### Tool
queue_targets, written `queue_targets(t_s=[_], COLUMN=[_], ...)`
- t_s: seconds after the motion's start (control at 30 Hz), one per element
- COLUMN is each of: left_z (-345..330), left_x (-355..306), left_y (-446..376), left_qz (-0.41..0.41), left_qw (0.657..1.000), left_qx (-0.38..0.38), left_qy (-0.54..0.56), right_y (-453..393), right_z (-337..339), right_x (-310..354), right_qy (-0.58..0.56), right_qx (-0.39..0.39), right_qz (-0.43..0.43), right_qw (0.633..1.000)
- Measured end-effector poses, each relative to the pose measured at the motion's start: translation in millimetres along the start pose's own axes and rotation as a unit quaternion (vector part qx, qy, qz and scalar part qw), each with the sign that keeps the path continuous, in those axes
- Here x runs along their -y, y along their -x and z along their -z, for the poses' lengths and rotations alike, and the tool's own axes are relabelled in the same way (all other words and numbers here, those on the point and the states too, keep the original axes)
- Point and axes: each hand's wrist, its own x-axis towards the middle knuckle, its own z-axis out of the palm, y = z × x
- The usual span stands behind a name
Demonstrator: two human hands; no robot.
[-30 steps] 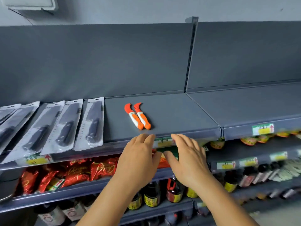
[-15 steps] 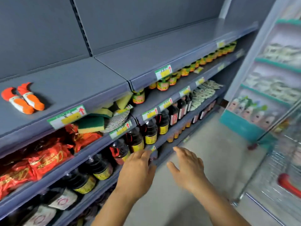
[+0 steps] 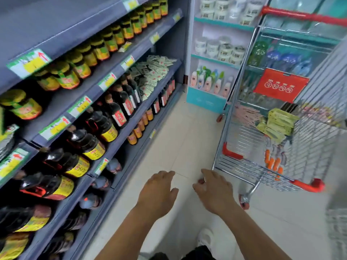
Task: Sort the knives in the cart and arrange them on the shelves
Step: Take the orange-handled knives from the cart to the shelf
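A wire shopping cart (image 3: 249,171) with red corner guards stands on the right. Several small orange-handled knives (image 3: 272,163) lie on its floor, beside green packets (image 3: 277,122) and pinkish packs further back. My left hand (image 3: 159,192) and my right hand (image 3: 214,192) hover over the floor, fingers relaxed, holding nothing. My right hand is just left of the cart's near corner, apart from it. The grey shelves (image 3: 62,25) run along the left; the top shelf with the knives is out of view.
Jars (image 3: 65,76) and dark sauce bottles (image 3: 90,143) fill the lower shelves on the left. A teal-and-white display (image 3: 212,79) with tubs and bottles stands at the aisle's far end. Pale tiled floor (image 3: 180,139) lies between shelves and cart. A white shoe (image 3: 205,238) shows below.
The view has swung right and down from the top shelf to the cart. Both hands came away from the shelf edge and now hover low near the cart, still holding nothing.
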Motion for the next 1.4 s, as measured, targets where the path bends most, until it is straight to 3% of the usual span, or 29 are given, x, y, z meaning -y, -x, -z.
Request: queue_targets(t_s=[0.37, 0.7, 1.1, 1.4], left_z=[-56, -81, -119, -184], left_x=[-157, -250, -297, -301], left_y=[-91, -187, -325, -394], left_qz=[-0.109, -0.203, -0.231, -0.187], left_qw=[0.993, 0.974, 0.954, 0.947], left_qx=[0.052, 0.101, 0.185, 0.254], left_qy=[0.003, -0.002, -0.05, -0.056], right_y=[-26, -66, -185, -261], right_z=[71, 112, 138, 87], right_x=[-157, -235, -283, -347], right_qy=[-0.046, -0.118, -0.16, -0.233], right_qx=[-0.052, -0.117, -0.123, -0.068], right_qz=[-0.122, -0.211, -0.284, -0.383], right_qw=[0.99, 0.963, 0.937, 0.891])
